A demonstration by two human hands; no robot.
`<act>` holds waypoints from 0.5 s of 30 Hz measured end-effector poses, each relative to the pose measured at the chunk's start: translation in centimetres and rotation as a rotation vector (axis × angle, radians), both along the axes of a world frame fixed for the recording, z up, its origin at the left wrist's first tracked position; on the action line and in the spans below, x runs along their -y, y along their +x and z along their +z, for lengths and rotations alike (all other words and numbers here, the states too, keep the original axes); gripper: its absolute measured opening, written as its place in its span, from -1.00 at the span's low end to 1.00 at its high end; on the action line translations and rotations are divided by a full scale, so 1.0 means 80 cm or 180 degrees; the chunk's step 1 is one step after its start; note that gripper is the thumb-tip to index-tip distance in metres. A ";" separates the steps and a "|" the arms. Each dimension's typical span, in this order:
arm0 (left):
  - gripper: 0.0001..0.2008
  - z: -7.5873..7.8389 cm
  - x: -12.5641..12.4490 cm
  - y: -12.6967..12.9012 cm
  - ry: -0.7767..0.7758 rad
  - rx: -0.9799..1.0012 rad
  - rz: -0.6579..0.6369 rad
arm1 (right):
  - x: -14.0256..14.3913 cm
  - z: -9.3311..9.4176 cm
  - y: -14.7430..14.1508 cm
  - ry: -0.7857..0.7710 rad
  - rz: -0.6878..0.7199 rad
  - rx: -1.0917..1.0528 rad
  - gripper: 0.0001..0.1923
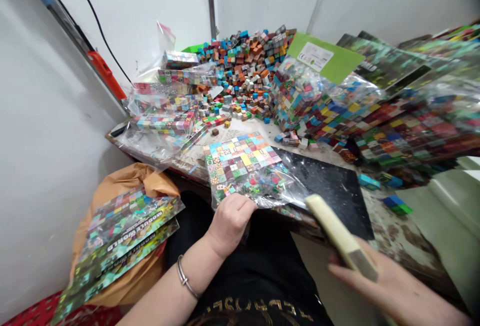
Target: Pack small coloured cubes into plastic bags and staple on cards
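My left hand (233,223) is closed on the near edge of a clear plastic bag (243,166). Rows of small printed cubes fill the far part of that bag, and loose green and coloured pieces lie in its near part. The bag rests at the table's front edge, partly over a black board (330,181). In my right hand (360,271), lower right, is a long cream tool that looks like a stapler (337,228), blurred by motion. Its front end points at the bag's right corner, apart from it.
Loose cubes (247,71) are heaped at the back. Filled bags (165,121) lie at left; more bags (318,101), one with a green card (324,58), stand at right. Bags with printed cards (123,241) lie in a brown sack (142,176) beside my left arm.
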State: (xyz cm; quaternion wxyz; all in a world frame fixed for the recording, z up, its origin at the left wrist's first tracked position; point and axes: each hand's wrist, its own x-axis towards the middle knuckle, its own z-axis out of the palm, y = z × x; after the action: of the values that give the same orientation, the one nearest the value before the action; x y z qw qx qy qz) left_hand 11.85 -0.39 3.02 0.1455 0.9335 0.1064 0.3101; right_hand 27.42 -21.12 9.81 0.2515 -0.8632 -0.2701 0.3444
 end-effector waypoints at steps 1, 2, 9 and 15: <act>-0.84 0.000 0.000 -0.001 0.0006 0.0018 -0.0014 | 0.000 0.002 0.014 -0.0065 -0.0104 0.0178 -0.56; -0.84 -0.001 0.001 -0.002 0.0005 0.0032 -0.0027 | -0.002 0.004 0.030 -0.0136 -0.0165 0.0372 -0.50; -0.85 -0.004 0.005 -0.004 -0.0001 0.0190 -0.0057 | -0.045 -0.024 0.141 -0.0404 0.0164 0.2161 -0.23; -0.79 0.004 0.013 -0.021 0.0061 0.0473 0.0139 | -0.069 -0.030 0.120 0.0199 0.0793 0.3160 -0.41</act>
State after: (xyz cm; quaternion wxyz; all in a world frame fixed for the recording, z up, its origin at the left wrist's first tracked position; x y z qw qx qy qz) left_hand 10.14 -1.46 3.37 0.1372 0.9067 0.1126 0.3827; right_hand 37.01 -15.64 7.45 0.0756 -0.8761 -0.4680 -0.0879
